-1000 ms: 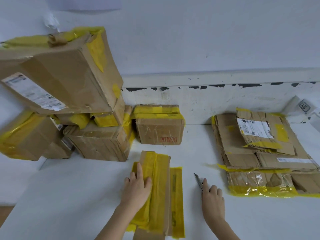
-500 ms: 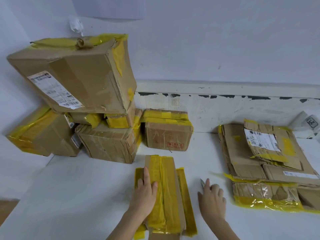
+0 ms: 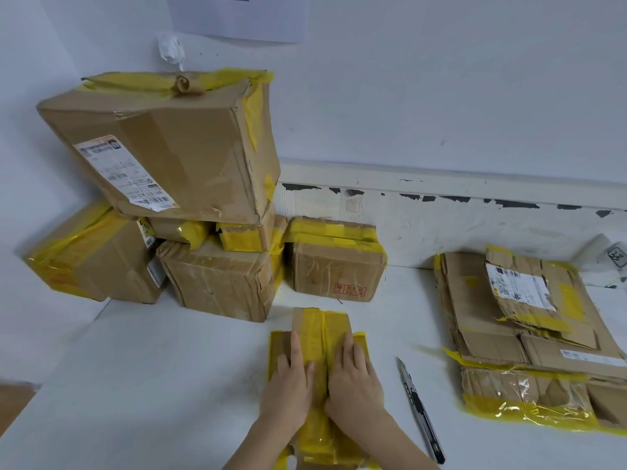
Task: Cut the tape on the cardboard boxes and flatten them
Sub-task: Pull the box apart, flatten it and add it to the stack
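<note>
Pressing flat: left hand (image 3: 288,385) and right hand (image 3: 354,381), each grip apart, on taped box (image 3: 319,334); recommend even palm weight along creases; knife (image 3: 420,410) alongside.

White tabletop (image 3: 152,385) runs to wall at far edge. White wall (image 3: 441,96) behind it. Sheet of white paper (image 3: 237,18) stuck high on wall, cut off by frame top. Crumpled white scrap (image 3: 170,49) on wall just below paper's left corner. White baseboard (image 3: 441,212) along tabletop's far edge, paint chipped in dark patches. Small white object with dark mark (image 3: 615,256) near far right corner, partly cut off. Brown floor patch (image 3: 13,401) beyond tabletop's left edge.
</note>
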Action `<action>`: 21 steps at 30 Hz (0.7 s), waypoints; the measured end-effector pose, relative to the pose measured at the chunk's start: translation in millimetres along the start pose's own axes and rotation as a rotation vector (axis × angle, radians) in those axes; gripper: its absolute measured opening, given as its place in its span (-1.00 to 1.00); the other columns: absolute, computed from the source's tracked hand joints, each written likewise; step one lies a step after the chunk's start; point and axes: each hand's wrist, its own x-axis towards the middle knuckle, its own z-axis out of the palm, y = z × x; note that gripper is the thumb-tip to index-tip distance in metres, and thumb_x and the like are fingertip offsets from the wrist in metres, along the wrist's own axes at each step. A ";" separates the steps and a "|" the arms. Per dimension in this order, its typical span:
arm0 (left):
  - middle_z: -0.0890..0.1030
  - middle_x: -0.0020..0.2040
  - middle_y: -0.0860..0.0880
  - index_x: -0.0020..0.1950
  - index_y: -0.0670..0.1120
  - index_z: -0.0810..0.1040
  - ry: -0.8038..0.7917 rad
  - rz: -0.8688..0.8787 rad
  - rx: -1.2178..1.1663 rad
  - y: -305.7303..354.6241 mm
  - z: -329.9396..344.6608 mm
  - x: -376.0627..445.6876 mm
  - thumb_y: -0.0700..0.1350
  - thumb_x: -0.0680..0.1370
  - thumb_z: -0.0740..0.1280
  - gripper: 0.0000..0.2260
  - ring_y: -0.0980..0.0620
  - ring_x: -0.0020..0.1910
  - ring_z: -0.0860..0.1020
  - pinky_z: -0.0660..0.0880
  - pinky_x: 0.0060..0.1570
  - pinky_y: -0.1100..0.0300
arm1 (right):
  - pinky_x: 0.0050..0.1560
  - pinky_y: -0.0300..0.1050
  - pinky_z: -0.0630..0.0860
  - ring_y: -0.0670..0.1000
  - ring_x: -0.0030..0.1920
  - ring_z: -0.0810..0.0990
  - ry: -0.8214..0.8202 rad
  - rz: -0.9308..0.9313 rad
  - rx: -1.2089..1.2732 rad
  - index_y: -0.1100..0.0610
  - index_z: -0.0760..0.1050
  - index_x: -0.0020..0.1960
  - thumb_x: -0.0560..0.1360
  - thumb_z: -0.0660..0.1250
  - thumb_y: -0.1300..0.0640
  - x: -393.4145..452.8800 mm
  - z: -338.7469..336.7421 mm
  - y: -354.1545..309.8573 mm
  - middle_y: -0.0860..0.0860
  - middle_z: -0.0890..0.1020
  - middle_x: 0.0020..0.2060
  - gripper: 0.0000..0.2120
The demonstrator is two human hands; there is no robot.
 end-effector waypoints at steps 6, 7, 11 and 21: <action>0.38 0.29 -0.06 0.50 -0.02 -0.36 0.015 0.033 0.013 -3.3 1.2 -0.1 0.09 0.65 -0.11 -0.44 -0.01 0.12 0.50 0.45 -0.08 0.18 | 0.48 0.07 0.08 0.28 0.49 -0.10 0.015 0.116 -0.020 0.43 -0.27 0.45 0.66 -0.08 0.20 3.7 1.7 -17.2 0.36 -0.18 0.47 -0.47; 0.38 0.30 -0.06 0.50 -0.02 -0.36 0.016 0.029 0.007 -3.0 0.7 -0.4 0.09 0.65 -0.11 -0.45 -0.01 0.13 0.50 0.45 -0.08 0.17 | 0.49 0.07 0.08 0.28 0.49 -0.09 0.017 0.128 0.009 0.42 -0.25 0.46 0.66 -0.11 0.20 4.4 1.0 -20.2 0.37 -0.16 0.47 -0.49; 0.37 0.34 -0.05 0.49 -0.02 -0.38 0.019 0.026 0.007 -1.7 0.7 -1.4 0.09 0.65 -0.11 -0.44 -0.01 0.16 0.50 0.42 -0.13 0.20 | 0.50 0.11 -0.07 0.29 0.50 -0.11 0.030 0.101 0.067 0.40 -0.21 0.48 0.66 -0.16 0.18 4.1 -2.5 -19.9 0.35 -0.09 0.48 -0.51; 0.33 0.40 -0.01 0.48 0.04 -0.42 0.077 0.066 0.015 -3.1 5.4 -3.1 0.10 0.64 -0.11 -0.44 0.02 0.16 0.50 0.42 -0.13 0.24 | 0.45 -0.15 0.13 0.09 0.50 0.09 0.062 -0.027 0.677 0.21 -0.22 0.53 0.47 0.02 0.48 -4.0 -14.5 12.5 0.08 0.03 0.52 -0.27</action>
